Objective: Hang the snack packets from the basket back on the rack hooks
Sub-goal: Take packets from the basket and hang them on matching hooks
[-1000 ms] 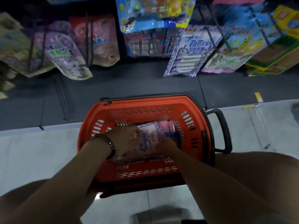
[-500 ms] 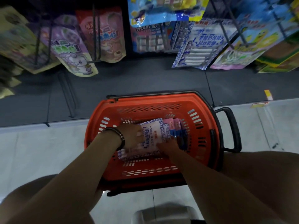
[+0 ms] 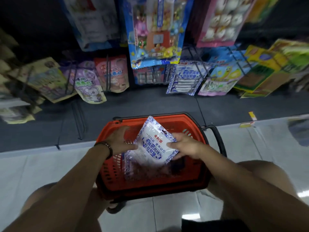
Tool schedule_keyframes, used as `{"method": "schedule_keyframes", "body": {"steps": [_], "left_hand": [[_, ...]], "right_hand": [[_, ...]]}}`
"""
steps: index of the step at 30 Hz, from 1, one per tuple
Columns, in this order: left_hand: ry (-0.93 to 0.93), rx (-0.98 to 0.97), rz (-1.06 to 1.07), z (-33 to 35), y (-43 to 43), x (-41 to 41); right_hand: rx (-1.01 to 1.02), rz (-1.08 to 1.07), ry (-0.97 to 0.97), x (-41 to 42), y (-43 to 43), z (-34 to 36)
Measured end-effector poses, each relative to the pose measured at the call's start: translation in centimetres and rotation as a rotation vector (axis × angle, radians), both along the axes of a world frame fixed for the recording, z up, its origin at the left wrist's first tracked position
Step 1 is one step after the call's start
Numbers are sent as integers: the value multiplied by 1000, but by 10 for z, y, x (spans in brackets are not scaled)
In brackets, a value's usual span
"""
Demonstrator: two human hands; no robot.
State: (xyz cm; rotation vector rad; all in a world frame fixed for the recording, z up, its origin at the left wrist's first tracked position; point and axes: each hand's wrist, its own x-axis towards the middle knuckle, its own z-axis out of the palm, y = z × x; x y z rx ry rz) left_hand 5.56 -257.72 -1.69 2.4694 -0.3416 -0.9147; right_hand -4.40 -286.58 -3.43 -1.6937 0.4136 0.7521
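An orange shopping basket (image 3: 187, 180) stands on the pale floor in front of the rack. Above it my right hand (image 3: 185, 145) pinches the right edge of a white-and-blue snack packet (image 3: 153, 142), tilted up out of the basket. My left hand (image 3: 121, 140) is beside the packet's left edge with fingers spread and its thumb touching the packet. More packets (image 3: 133, 169) lie in the basket beneath. A matching white-and-blue packet (image 3: 186, 80) hangs on the rack hooks straight ahead.
The rack carries many hanging packets: purple (image 3: 88, 84) and pink (image 3: 113, 72) ones at left, a large blue toy pack (image 3: 155, 30) in the middle, green and yellow ones (image 3: 267, 67) at right. A dark base shelf (image 3: 150, 102) runs under them. My knees flank the basket.
Both hands were down in the basket on the packets. My right hand has lifted the white-and-blue packet up above the rim, and my view has tilted up toward the rack.
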Motion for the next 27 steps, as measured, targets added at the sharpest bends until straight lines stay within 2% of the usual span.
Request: {"method": "schedule_keyframes", "body": {"steps": [3,5,9,13,18,21,23,25,27], "left_hand": [[125,-233,23,14,5,-7],[176,-391,93,21,6,-22],[38,-568,268,52,1,-69],[-44,-768,385,81,-9,-106],[-45,-828,489,108,-22,-138],[-38,-793,488,113,-23,-142],[-65,-787,580,119,-30,-145],[-169,-746,684,126,-40,-152],[-317,-692,646,126,-48,-159]], "right_hand": [[49,96,-83,1,-12,59],[75,70,-162,-6,-16,96],[60,-68,-297,-32,-21,138],[277,-308,-333,-66,-20,153],[227,-230,-321,-100,-5,139],[197,-284,-371,-107,6,142],[179,-319,-443,-107,11,148],[146,-347,-512,-105,15,149],[94,-397,-567,-103,22,153]]}}
